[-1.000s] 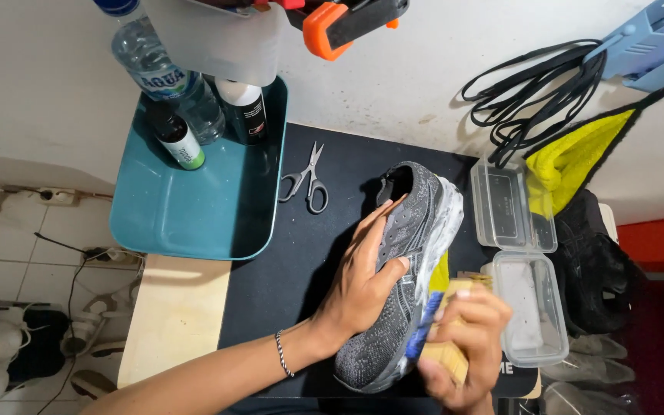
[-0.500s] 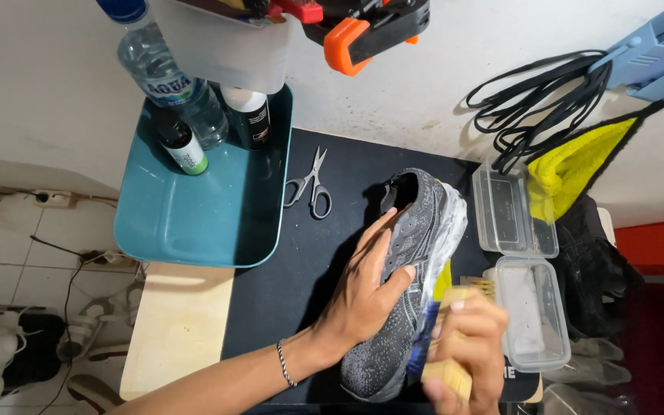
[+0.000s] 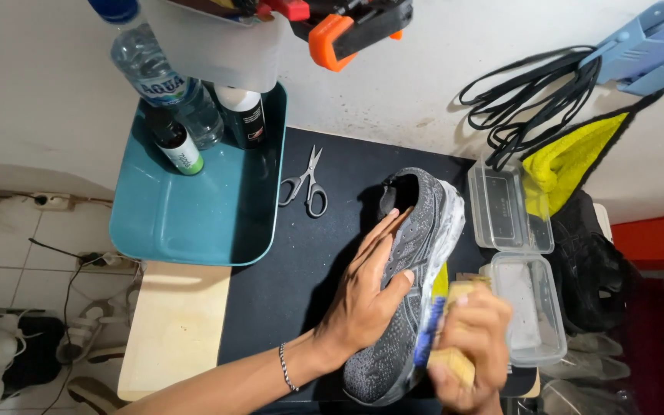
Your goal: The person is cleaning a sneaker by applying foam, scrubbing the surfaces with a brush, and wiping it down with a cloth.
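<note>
Near desk edge: right hand [image 3: 470,346] clenched on wooden brush w/ blue bristles [image 3: 443,342], pressed to sole side of grey knit shoe [image 3: 409,284]. Left hand [image 3: 370,296] flat on upper, fingers [image 3: 382,238] spread, pinning it on black mat [image 3: 309,261]. Risk: shoe toe overhangs near edge, could slide off under scrubbing. Clear tub [image 3: 528,307] just right, easy to knock. Scissors [image 3: 307,184] farther back, teal tray [image 3: 201,207] at far left; open mat between.

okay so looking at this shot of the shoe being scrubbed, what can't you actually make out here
Head view only:
- Brush in right hand: motion-blurred, mostly hidden by fingers.
- Grey shoe: upper partly hidden under left hand; toe near bottom edge.
- Water bottle: top cut by frame edge.
- Clear tub: contents unclear.
</note>
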